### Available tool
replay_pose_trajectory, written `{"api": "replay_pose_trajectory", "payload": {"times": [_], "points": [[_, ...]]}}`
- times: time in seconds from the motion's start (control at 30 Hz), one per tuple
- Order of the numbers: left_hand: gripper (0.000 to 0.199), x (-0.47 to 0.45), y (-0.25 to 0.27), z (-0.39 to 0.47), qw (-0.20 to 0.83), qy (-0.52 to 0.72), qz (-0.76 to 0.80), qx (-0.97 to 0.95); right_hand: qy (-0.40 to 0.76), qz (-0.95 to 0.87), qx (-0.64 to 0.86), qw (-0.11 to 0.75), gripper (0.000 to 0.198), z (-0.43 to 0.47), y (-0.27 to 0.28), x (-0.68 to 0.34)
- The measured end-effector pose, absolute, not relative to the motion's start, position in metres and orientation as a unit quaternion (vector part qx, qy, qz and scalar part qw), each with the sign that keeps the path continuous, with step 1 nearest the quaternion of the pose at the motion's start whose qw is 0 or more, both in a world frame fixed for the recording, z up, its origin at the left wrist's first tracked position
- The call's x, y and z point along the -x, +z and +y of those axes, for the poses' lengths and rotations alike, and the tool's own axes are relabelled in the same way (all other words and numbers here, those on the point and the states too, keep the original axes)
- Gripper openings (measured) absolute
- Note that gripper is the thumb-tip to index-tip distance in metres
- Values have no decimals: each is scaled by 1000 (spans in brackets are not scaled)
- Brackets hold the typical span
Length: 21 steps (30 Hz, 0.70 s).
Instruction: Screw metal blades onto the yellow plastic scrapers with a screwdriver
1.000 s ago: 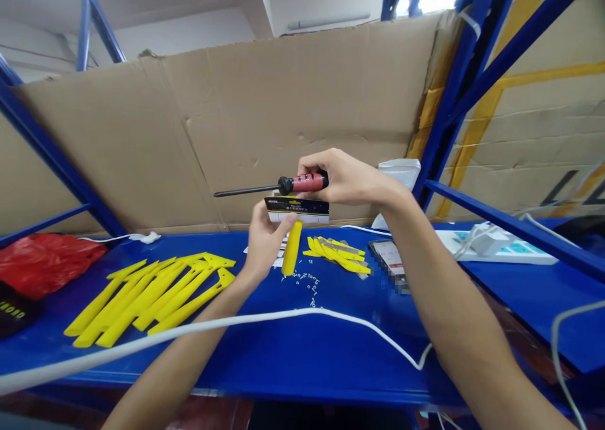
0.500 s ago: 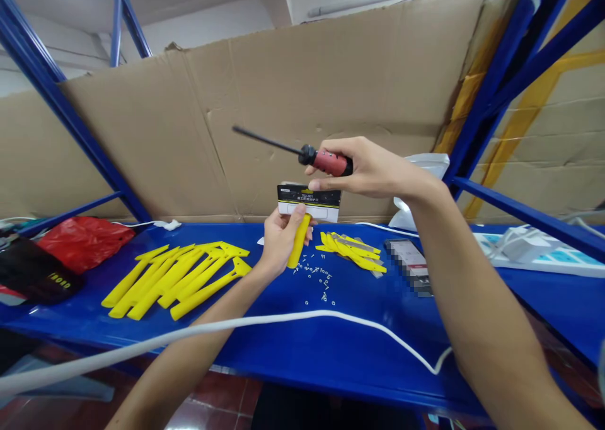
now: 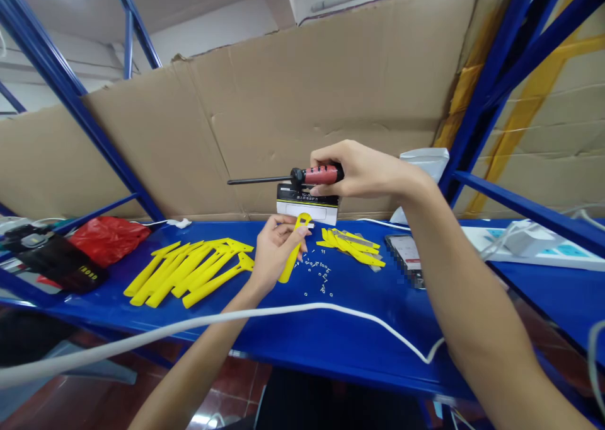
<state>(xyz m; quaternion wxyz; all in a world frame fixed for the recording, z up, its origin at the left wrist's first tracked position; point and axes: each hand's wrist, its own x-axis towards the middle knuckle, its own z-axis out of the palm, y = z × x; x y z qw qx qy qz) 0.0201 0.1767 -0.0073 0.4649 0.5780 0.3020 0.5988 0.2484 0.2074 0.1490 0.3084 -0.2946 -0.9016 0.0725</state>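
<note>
My left hand (image 3: 271, 253) is closed around a yellow scraper handle (image 3: 289, 269), whose slotted head shows above the thumb. My right hand (image 3: 366, 168) grips a screwdriver (image 3: 321, 174) with a red and black handle. Its dark shaft points left, nearly level, above the scraper handle and apart from it. Behind both hands stands a black and white printed package (image 3: 305, 211), partly covered by the screwdriver and fingers. Small screws and nuts (image 3: 322, 276) lie scattered on the blue table below. Several more yellow scraper handles (image 3: 189, 272) lie in a row to the left.
Flat yellow pieces with grey blades (image 3: 352, 246) are piled right of the screws, beside a phone (image 3: 406, 253). A white cable (image 3: 302, 308) crosses in front. Cardboard (image 3: 283, 102) backs the blue table (image 3: 283, 332). A red bag (image 3: 111, 238) and black item (image 3: 70, 263) sit at left.
The scraper handle has turned in my left hand, so its slotted head now shows. The screwdriver has tipped from a slant to nearly level. My view has shifted slightly.
</note>
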Motion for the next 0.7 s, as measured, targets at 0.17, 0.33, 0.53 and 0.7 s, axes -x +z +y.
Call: {"api": "replay_pose_trajectory", "payload": {"times": [0.17,0.33,0.53,0.7], "points": [[70,-21,-10,168,271,645,342,-628,57,-883,307,351,36,198,154,-251],[53,-26,0,162,362,612,332,-620,223,-833,285,419,40,191,156,-258],[44,-24,6,152,542,596,307,-507,217,-813,306,445,48,179,163,-275],[48,3,-9,152,564,578,350,-475,205,-809,315,452,49,169,166,-288]]}}
